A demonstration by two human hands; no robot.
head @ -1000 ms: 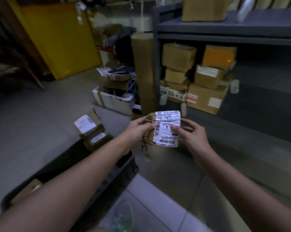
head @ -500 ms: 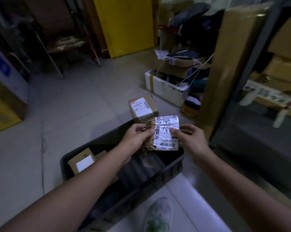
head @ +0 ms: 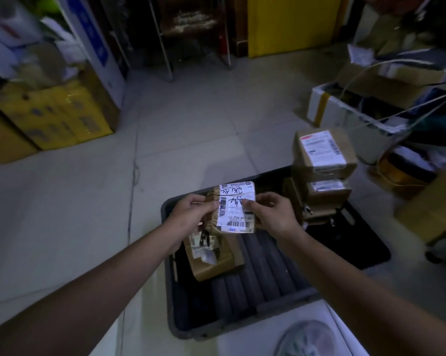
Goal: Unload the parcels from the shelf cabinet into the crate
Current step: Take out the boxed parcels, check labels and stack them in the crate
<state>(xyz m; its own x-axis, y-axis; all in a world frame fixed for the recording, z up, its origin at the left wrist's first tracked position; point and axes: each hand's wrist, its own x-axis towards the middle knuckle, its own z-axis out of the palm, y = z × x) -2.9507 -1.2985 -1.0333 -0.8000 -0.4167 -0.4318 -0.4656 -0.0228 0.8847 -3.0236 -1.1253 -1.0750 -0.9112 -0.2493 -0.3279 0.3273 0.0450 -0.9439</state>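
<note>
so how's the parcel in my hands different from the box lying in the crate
The held parcel is pinched above the crate by the left hand and right hand; the cardboard box lies inside it. The parcel's white label covers most of its face; the box's label is small and crumpled. Both are brown.

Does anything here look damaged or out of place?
The parcel that the left hand and right hand hold over the crate looks crumpled along its left edge, and its label is scribbled over in pen. Nothing looks spilled.

label [head: 236,209] on parcel [head: 213,224], 159-K02 partly legible
</note>
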